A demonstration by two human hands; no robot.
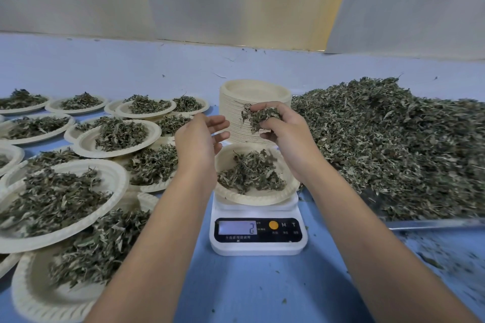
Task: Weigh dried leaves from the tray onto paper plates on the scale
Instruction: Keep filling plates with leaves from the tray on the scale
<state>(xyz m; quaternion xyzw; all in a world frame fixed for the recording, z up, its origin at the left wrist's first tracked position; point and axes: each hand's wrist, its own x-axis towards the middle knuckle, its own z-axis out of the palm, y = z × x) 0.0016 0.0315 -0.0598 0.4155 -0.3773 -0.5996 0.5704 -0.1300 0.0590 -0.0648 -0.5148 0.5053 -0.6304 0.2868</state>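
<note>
Starting with the biggest stuff: a blue counter (252, 291) carries everything. Its right side is taken up by a huge heap of dried leaves (393, 144) sitting on a metal tray (433, 223), with only the tray's near edge showing. Loose crumbs are scattered on the counter in front of that edge.

The left side is crowded with filled paper plates (119, 178), overlapping each other from the near left corner back toward the wall, each with its own pile of leaves. Toward the back, in the middle, there's a tall stack of empty plates (236, 113), just beside the tray's left edge.

Right in front of that stack is a white scale (258, 246) with one plate (262, 198) on top, and there's a modest pile of leaves in it.

Both bare arms reach in from the near edge. The left hand (202, 136) hovers over the plate's left rim with its fingers straight and relaxed, and it's got nothing in it. The right hand (286, 128) is up above the far side of the plate with its fingers curled round a small clump (258, 117) of leaves.

The lit display (237, 227) is blurry, and a 2 is all I can make out.
</note>
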